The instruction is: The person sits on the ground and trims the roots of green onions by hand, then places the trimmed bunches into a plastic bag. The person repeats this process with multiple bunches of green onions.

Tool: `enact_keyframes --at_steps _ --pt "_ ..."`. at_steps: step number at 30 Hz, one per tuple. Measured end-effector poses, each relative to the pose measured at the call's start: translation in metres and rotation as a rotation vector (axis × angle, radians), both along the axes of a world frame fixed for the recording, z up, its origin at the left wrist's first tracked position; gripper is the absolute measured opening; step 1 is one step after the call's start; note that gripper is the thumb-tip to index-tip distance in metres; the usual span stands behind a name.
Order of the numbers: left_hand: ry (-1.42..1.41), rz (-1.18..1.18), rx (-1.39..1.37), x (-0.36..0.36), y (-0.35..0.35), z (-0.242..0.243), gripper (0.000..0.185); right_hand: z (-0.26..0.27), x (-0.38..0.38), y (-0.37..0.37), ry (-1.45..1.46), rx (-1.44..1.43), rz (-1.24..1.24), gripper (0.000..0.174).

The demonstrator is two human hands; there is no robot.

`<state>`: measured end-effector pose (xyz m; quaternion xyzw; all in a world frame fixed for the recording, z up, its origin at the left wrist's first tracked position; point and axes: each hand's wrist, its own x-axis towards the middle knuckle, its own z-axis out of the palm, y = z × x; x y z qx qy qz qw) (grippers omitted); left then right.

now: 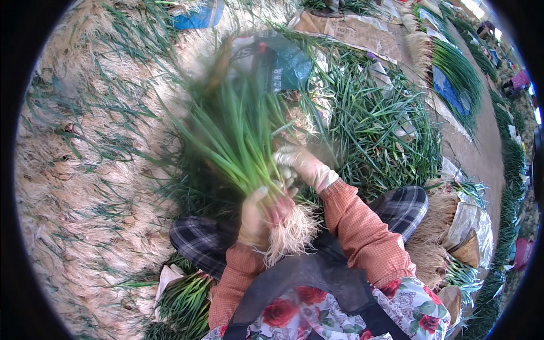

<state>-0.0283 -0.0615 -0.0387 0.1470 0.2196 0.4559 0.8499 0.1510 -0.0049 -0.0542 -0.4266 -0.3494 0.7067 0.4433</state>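
Observation:
My gloved left hand [253, 216] grips a bunch of green onions [242, 157] around its reddish lower stems. The long green leaves fan up and away from me, blurred at their tips. Pale stringy roots [293, 233] hang over my lap. My right hand [299, 165], also gloved, is at the right side of the bunch with its fingers curled beside a thin stalk. Whether those fingers pinch that stalk cannot be made out. Loose green leaves lie beneath the bunch, between my knees.
Rooty onions [97, 178] cover the floor at left. A leafy heap [382, 131] lies at right, before a brown path [484, 165]. Beyond my hands is a printed plastic bag [272, 59]. Bundled onions [459, 76] lie farther off, with people near the right rim.

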Motion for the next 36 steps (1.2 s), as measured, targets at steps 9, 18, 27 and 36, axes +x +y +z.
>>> enact_keyframes --at_steps 9,18,27,36 --pt "-0.127 0.085 -0.139 -0.004 0.004 -0.005 0.04 0.027 -0.02 -0.013 -0.12 -0.019 0.01 0.02" --pt "0.177 0.14 -0.132 0.008 0.002 -0.021 0.042 0.002 0.05 -0.002 0.081 0.199 -0.575 0.026" --pt "0.12 0.016 -0.051 -0.012 0.001 -0.026 0.062 0.004 0.026 -0.056 -0.488 0.232 0.094 0.03" --pt "0.073 0.067 -0.035 -0.007 -0.003 -0.02 0.038 0.006 -0.004 -0.016 -0.091 -0.012 0.245 0.031"
